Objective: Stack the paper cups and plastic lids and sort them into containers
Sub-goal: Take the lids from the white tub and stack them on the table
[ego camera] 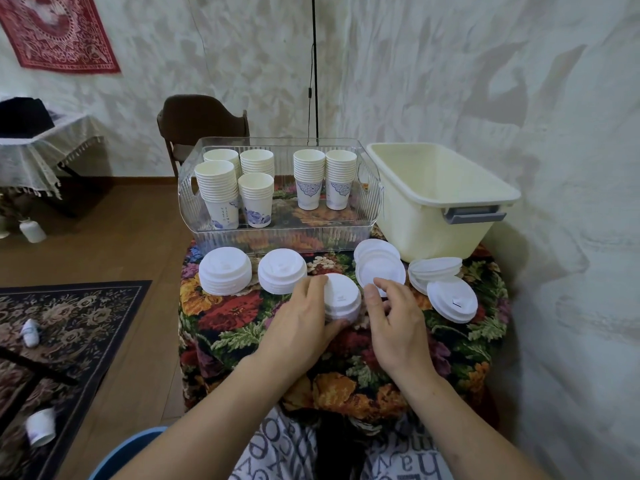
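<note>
A short stack of white plastic lids (342,300) stands at the middle of the floral table. My left hand (304,317) grips its left side, thumb under the front edge. My right hand (391,313) hovers just right of it with fingers loosely curled and nothing in it. Two neat lid stacks (225,275) (282,275) stand to the left. Loose lids (379,268) lie fanned behind my right hand, and more lids (450,299) spread at the right. Several stacks of paper cups (221,188) fill the clear bin (280,233).
A cream plastic tub (429,230) with a grey handle stands at the back right, its inside hidden. A brown chair (201,123) is behind the table. Two paper cups (41,427) lie on the rug (76,323) to the left. The wall is close on the right.
</note>
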